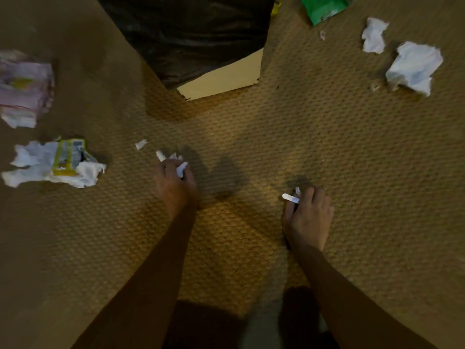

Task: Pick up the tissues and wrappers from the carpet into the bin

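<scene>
Two hands reach down to a woven brown carpet (327, 137); the left hand (173, 185) is curled round a small wad of white tissue scraps (181, 170), its grip pinching them between thumb and fingers, while more small white scraps (161, 155) lie on the carpet just beyond its knuckles and another scrap (141, 144) sits a little further left; the right hand (310, 215) has its fingers bent down toward the carpet, its grip pinching a thin white strip of paper (290, 198) that juts out to the left; far and centre stands the bin (221, 81), a pale box lined with a black bag (191, 28); to the left lies a torn tissue with a yellow-edged wrapper (69, 157) resting on it, and beyond that, at the left edge, a blurred pinkish packet (25, 89); at far right two crumpled white tissues lie near each other, the larger one (414, 66) nearer and the smaller one (373, 35) further off; a green wrapper (323, 7) lies at the far edge, to the right of the bin.
</scene>
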The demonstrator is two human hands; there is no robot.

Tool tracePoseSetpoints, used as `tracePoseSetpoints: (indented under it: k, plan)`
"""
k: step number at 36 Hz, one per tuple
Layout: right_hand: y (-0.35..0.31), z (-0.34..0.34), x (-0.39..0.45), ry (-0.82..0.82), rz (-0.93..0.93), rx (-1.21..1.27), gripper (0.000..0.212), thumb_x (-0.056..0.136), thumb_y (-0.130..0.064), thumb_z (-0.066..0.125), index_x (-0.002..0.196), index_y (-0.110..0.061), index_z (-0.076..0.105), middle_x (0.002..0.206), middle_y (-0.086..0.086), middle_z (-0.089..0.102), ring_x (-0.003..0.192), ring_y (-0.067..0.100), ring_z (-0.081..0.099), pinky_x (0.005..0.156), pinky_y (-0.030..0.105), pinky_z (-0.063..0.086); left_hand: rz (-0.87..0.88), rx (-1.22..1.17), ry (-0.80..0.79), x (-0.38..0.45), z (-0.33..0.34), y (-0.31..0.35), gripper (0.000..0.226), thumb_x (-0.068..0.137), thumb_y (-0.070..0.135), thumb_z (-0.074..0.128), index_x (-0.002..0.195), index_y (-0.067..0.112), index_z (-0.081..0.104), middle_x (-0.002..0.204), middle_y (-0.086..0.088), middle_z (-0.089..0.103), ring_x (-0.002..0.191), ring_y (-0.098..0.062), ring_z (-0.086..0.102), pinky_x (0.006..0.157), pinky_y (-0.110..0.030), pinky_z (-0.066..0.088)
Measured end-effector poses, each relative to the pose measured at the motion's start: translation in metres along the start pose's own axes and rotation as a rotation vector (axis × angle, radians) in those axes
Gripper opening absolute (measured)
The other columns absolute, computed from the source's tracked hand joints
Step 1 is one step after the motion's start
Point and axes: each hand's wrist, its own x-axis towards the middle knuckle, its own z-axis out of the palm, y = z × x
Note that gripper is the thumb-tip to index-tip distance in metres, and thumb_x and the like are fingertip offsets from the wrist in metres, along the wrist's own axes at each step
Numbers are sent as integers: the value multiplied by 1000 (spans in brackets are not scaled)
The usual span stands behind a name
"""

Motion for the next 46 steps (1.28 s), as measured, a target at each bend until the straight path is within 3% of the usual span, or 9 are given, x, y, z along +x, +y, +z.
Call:
tracePoseSetpoints:
  k: [5, 11, 15, 20, 27, 31, 36, 42, 46]
  plan:
    - [0, -1, 1, -6, -5, -8, 16, 90, -29, 46, 95, -14, 46, 88, 12, 53, 80, 31, 50, 66, 40, 41, 31, -2, -44, -5, 6, 7, 32, 85, 3, 61, 116, 2, 59, 121, -19, 54, 115, -30, 50, 98, -20, 29]
    - [-2, -5, 2, -44, 24, -29, 15, 89, -23, 58, 91, -9, 53, 87, 15, 55, 79, 34, 53, 67, 43, 43, 66, -41, -34, -2, 1, 5, 34, 91, 0, 54, 123, -9, 54, 121, -28, 53, 113, -35, 50, 98, -21, 32]
    - [-4, -9, 2, -72, 41, -23, 18, 84, -19, 66, 91, -5, 56, 89, 17, 56, 80, 36, 54, 67, 43, 44, -111, -173, 25, 7, -2, 5, 22, 98, 10, 48, 114, -1, 60, 109, -14, 65, 101, -25, 59, 83, -10, 35]
    - [-5, -12, 2, -74, 49, -5, 18, 85, -19, 65, 93, -5, 57, 90, 17, 56, 81, 36, 54, 68, 44, 44, -187, -149, 33, 13, 2, 6, 22, 100, 11, 44, 106, 1, 62, 105, -13, 67, 100, -29, 60, 82, -21, 38]
    - [-5, -7, 1, -53, 43, 3, 17, 85, -19, 65, 93, -6, 56, 91, 15, 56, 81, 34, 54, 69, 44, 45, -71, -243, -42, 11, 16, 54, 28, 101, 9, 39, 113, 0, 62, 112, -17, 64, 99, -23, 60, 80, -2, 33]
    - [-3, -4, 0, -11, 9, 6, 17, 89, -27, 47, 93, -11, 52, 90, 12, 55, 80, 30, 52, 67, 42, 44, -152, -489, -268, 17, 39, 92, 23, 98, 2, 41, 114, 10, 56, 116, -9, 60, 92, -18, 63, 70, -21, 53]
    - [0, 4, -1, 32, 23, -29, 15, 94, -31, 38, 90, -17, 44, 86, 7, 53, 77, 24, 47, 68, 38, 38, -335, -694, -326, 31, 63, 128, 22, 102, 13, 34, 100, 13, 56, 86, 1, 58, 69, -11, 56, 58, -20, 44]
    - [1, 3, -2, 26, 22, -25, 16, 95, -31, 38, 90, -18, 45, 86, 5, 53, 75, 22, 48, 66, 35, 38, -271, -641, -355, 38, 53, 107, 25, 99, 13, 41, 77, 15, 53, 74, -1, 50, 67, -14, 46, 61, -28, 36]
    - [0, 1, -1, -21, 36, -17, 17, 95, -30, 40, 90, -17, 50, 86, 6, 55, 75, 23, 51, 66, 38, 42, 39, -269, -512, 12, 47, 86, 21, 96, 24, 52, 101, 4, 58, 98, -13, 57, 89, -23, 54, 78, -35, 45]
